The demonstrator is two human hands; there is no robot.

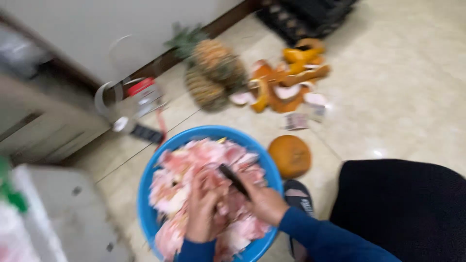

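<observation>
A round blue basin [160, 160] stands on the tiled floor, filled with pink and white pieces of fruit flesh [184, 165]. My left hand [201, 211] reaches into the pile and grips a piece. My right hand [264, 201] is shut on a dark-handled knife [234, 180], whose blade points up-left over the pile. Both arms wear blue sleeves. The picture is blurred by motion.
Two pineapples [213, 73] lie by the wall. Orange peelings [286, 77] are scattered beside them. A whole orange round fruit [290, 156] sits right of the basin. A clear container with a red lid [138, 97] stands left. My dark-clothed knee [403, 208] is at right.
</observation>
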